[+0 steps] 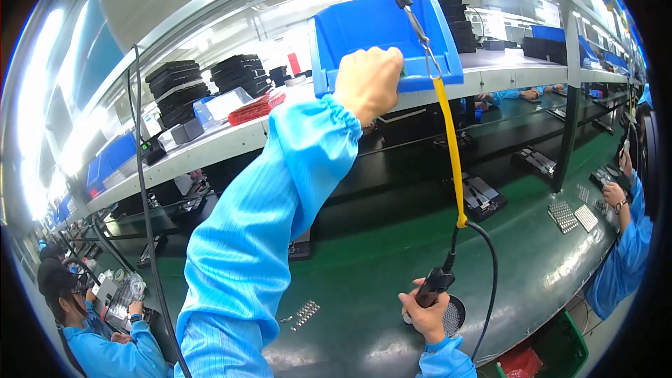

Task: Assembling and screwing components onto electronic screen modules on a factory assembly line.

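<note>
My left hand (369, 84) is raised to the front lip of a blue plastic bin (350, 28) on the shelf. Its fingers are curled closed, and a small greenish bit shows beside them, too little to name. Low at the right, my right hand (428, 313) grips a black electric screwdriver (437, 282). The tool hangs from a yellow strap (450, 147) and a metal hook, and a black cord loops from its top. Beside that hand, partly hidden by it, is a round dark dish (455, 315). A small sheet of silvery parts (305, 315) lies on the green bench (364, 287).
Black tray stacks (175, 91) and a red plastic bag (257, 108) stand on the metal shelf (210, 147). Dark devices (479, 196) sit along the line below. Co-workers in blue sleeves work at left (105, 336) and right (623, 238). A green crate (570, 343) stands below the bench edge.
</note>
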Tool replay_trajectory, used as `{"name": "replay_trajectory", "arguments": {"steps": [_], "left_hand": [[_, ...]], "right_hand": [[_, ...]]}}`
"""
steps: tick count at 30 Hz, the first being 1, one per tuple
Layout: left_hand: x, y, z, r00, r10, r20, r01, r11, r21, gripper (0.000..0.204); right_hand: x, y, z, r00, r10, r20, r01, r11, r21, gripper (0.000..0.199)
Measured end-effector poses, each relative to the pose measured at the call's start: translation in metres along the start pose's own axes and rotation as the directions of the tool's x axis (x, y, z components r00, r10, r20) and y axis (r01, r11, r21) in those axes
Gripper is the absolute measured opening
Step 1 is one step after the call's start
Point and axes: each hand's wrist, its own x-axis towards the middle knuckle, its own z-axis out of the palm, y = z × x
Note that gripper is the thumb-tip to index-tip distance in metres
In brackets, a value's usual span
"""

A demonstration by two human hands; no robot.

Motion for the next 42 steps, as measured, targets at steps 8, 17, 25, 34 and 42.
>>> {"name": "replay_trajectory", "arguments": {"steps": [8,17,25,34,42], "left_hand": [[-0.027,0.008,0.010,0.979,0.083,-0.188,-0.074,0.996,0.054,0.023],[-0.042,0.015,0.017,0.959,0.123,-0.254,-0.098,0.989,0.110,0.011],[-0.048,0.018,0.018,0.963,0.135,-0.234,-0.109,0.987,0.120,0.011],[-0.037,0.014,0.007,0.978,0.077,-0.193,-0.072,0.997,0.031,0.018],[0.009,-0.013,-0.018,0.993,-0.110,0.034,0.112,0.991,-0.067,0.031]], "right_hand": [[0.002,-0.005,0.001,0.989,-0.080,-0.122,0.087,0.995,0.052,0.033],[0.004,-0.009,-0.004,0.985,-0.097,-0.143,0.104,0.994,0.043,0.033],[0.005,-0.009,-0.007,0.981,-0.095,-0.169,0.106,0.993,0.058,0.033],[0.006,-0.009,-0.008,0.987,-0.056,-0.148,0.060,0.998,0.023,0.033],[0.004,-0.008,-0.006,0.991,-0.031,-0.133,0.037,0.998,0.042,0.033]]}}
